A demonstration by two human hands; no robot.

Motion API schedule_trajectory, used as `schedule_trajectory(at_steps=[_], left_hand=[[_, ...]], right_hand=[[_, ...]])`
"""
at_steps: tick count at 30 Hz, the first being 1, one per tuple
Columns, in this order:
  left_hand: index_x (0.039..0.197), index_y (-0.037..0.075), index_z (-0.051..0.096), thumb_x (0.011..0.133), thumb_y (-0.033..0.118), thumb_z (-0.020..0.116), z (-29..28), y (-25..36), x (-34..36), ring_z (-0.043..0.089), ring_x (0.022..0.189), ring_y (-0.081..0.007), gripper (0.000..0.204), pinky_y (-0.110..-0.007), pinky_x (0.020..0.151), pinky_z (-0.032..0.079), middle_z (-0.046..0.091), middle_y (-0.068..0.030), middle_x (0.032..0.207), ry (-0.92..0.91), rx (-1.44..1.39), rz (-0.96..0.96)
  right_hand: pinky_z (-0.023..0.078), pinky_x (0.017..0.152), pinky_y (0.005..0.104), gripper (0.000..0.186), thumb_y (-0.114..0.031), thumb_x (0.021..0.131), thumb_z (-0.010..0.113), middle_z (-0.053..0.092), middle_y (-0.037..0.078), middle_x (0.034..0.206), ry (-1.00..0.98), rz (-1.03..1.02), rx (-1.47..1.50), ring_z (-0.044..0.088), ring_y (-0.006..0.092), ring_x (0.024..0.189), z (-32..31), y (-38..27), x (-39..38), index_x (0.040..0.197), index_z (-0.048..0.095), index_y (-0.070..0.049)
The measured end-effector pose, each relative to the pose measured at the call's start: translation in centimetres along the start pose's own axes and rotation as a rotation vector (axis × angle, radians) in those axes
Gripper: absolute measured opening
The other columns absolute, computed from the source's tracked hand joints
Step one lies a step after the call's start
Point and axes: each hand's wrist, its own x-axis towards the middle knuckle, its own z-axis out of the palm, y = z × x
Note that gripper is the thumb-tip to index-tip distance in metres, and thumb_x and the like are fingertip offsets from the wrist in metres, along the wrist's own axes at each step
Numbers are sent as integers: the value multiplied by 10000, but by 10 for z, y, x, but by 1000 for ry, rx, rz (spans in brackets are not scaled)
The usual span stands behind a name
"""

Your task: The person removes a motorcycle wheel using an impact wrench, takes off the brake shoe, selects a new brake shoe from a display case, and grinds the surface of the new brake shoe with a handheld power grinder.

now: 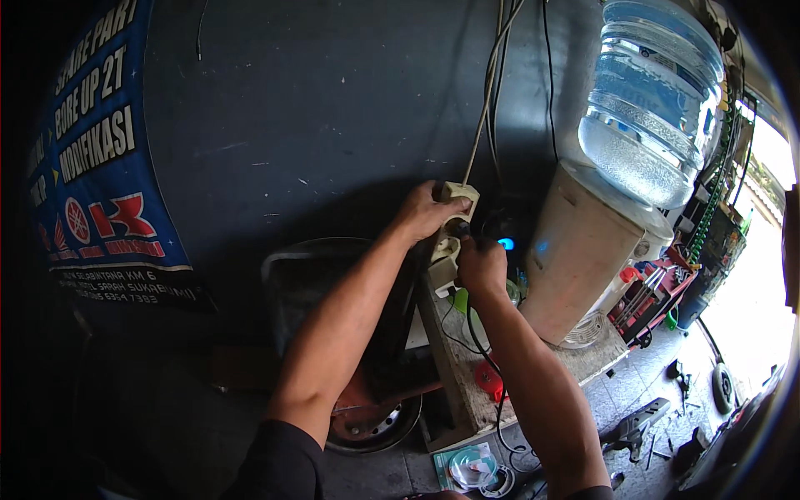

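My left hand [427,210] grips the upper end of a cream power strip [463,192], its thumb across the front. The strip stands upright against the dark wall, with a cord running up from its top. In my right hand [484,265] is a black plug [457,226], held against one of the strip's sockets; how deep it sits is hidden by the fingers. A black cable [472,323] hangs below this hand along the forearm. Lower on the strip is a white adapter [444,265].
A beige water dispenser [575,250] carrying a large blue bottle [652,104] stands to the right on a wooden bench [462,383]. A red round object [489,379] sits on the bench. A wheel [375,425] is below; scattered parts [642,423] lie on the tiled floor.
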Motion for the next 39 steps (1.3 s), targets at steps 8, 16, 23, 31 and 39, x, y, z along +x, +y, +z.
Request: schedule_trajectory(at_steps=[8, 16, 23, 31, 39], left_hand=[[1160, -55, 596, 761, 386, 837, -2, -4, -7, 684, 963, -240, 641, -351, 845, 535, 703, -173, 1057, 38, 48, 11], [1182, 8, 650, 834, 368, 779, 10, 3, -15, 674, 991, -190, 517, -323, 889, 520, 707, -109, 1094, -22, 93, 59], [1021, 19, 733, 807, 454, 786, 4, 19, -27, 692, 900, -153, 488, -324, 803, 527, 743, -93, 960, 80, 390, -53], [1344, -69, 502, 845, 562, 675, -77, -10, -9, 608, 1147, -253, 824, -315, 941, 483, 581, -224, 1302, -49, 161, 170], [1127, -71, 598, 971, 276, 306, 207, 101, -258, 569, 1065, -368, 480, -492, 960, 436, 608, -278, 1053, -305, -693, 549]], right_hand=[[508, 589, 413, 319, -242, 925, 590, 637, 186, 696, 12, -41, 22, 649, 304, 612, 12, 7, 1, 867, 669, 62], [503, 851, 509, 400, -290, 923, 598, 660, 326, 894, 64, -69, -172, 643, 478, 942, 3, -5, -9, 883, 686, 98], [568, 780, 452, 223, -161, 808, 688, 696, 275, 908, 9, -81, -145, 697, 386, 920, 19, -35, -27, 823, 711, 60], [582, 813, 356, 267, -240, 801, 660, 738, 160, 896, -325, -431, -408, 734, 244, 899, -64, -71, -42, 960, 751, -45], [527, 582, 360, 230, -266, 860, 650, 701, 122, 786, 217, -339, -610, 655, 178, 643, -382, 105, -150, 889, 741, -57]])
